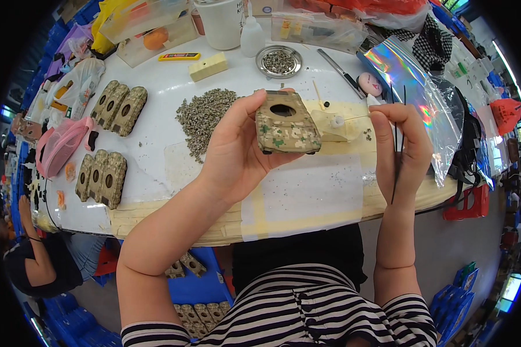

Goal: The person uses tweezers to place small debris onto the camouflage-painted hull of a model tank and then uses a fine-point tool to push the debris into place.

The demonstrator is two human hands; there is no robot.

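My left hand point(237, 136) is closed around a toy tank hull point(288, 128) in green and tan camouflage, tilted so its round top hole shows. To its right, my right hand point(404, 141) pinches a thin pale stick point(359, 117) between thumb and forefinger. The stick points left toward a small whitish cap point(337, 121) on a masking-tape-coloured block point(341, 134). A pair of slim black tweezers point(394, 173), by its look, is tucked in the same hand, prongs upward. Behind my left hand spreads a pile of tiny grey-brown parts point(205, 118).
More camouflage hulls point(118, 107) stand in two groups at the left, near a pink mesh cap point(63, 147). At the back are a metal dish point(279, 61) of small parts, a squeeze bottle point(252, 34) and a knife point(341, 72). Blue bins point(200, 277) hold hulls below the table edge.
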